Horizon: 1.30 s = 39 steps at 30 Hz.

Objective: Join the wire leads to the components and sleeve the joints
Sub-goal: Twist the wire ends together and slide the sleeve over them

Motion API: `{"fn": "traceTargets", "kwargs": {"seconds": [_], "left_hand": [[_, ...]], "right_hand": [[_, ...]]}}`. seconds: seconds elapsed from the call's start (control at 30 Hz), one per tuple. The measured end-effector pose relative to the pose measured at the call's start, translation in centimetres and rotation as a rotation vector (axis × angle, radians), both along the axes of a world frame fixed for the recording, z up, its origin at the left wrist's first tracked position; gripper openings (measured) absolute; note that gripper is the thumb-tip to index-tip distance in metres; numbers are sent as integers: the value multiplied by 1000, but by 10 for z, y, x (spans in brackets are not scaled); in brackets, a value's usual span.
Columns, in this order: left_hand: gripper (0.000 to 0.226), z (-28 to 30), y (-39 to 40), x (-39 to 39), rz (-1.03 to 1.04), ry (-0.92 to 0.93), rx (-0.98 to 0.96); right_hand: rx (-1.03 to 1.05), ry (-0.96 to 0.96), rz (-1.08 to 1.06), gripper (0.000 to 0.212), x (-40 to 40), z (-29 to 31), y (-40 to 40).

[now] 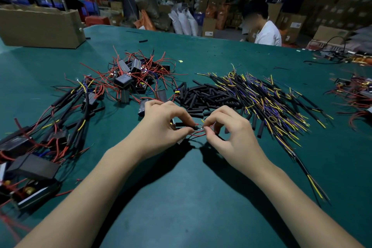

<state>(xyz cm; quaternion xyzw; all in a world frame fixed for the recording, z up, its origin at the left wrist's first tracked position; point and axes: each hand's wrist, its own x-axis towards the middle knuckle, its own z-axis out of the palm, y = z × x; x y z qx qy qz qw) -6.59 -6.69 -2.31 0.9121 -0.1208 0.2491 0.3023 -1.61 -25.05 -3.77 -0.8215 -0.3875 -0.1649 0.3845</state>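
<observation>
Table (201,197): fills the lower and middle frame. Centre, on it: left hand (161,125) and right hand (231,133), fingertips almost meeting. Just behind them: heap of sleeves (203,96). Right of that heap: spread of wire leads (271,102). Upper centre-left: pile of components (132,78). Lower left: finished assemblies (40,147). Upper left, table's far edge: cardboard box (40,28). Upper right, beyond the table: a seated person (265,32).

Open green table (193,197) across the lower centre of the frame, between and below the two forearms. Obstructions: finished wired units (50,137) at left; black boxes with red leads (132,78) upper centre; black sleeve pieces (205,96) and cable bundle (271,102) at right. Cardboard box (42,26) blocks the upper-left table edge.
</observation>
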Motion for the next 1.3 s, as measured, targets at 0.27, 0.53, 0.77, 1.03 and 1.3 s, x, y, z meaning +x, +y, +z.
{"fn": "traceTargets", "kwargs": {"seconds": [0.27,0.53,0.77,1.03,1.3], "left_hand": [[10,-8,-8,4,-62,-48,-125],[8,-8,-10,3,-44,-77,-98],[7,-9,-14,2,-44,-100,38],[5,-8,-20,-1,52,-207,203],[8,-6,-23,-4,90,-110,118]], "right_hand": [[131,109,52,9,3,2,2],[20,392,71,16,14,2,-11],[-95,170,-19,9,14,4,-14],[-162,-44,-88,11,11,7,-10],[-132,-19,-81,11,11,9,-11]]}}
